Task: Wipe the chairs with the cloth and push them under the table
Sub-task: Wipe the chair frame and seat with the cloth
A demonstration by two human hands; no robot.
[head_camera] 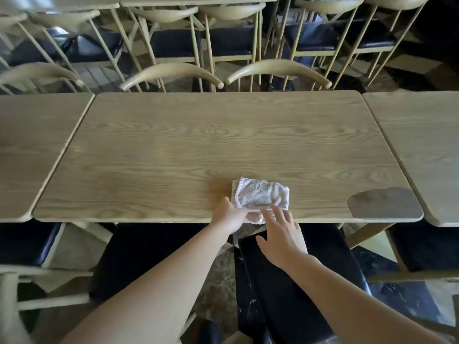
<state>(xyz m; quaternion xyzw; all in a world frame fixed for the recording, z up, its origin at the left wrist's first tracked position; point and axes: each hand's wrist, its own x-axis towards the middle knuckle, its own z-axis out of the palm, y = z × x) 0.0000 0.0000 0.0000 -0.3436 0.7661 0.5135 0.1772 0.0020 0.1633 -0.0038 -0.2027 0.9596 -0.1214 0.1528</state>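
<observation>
1. The table (198, 145) is a rounded-corner rectangle of pale wood-grain laminate; a dark worn patch (383, 203) marks its near right corner.
2. Two chairs (298, 281) with glossy black padded seats and pale wooden frames sit below the near edge, partly under the table.
3. The cloth (260, 194), a folded white terry square with a corded edge, lies on the table's near edge.
4. The left hand (229, 216) pinches the cloth's near corner with its fingers.
5. The right hand (283, 234) has its fingers spread loose, their tips resting on the cloth.

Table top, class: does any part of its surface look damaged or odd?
Yes. The table has a dark, grey-brown patch at its near right corner, where the wood-grain finish seems worn or peeled away. The rest looks even.
</observation>
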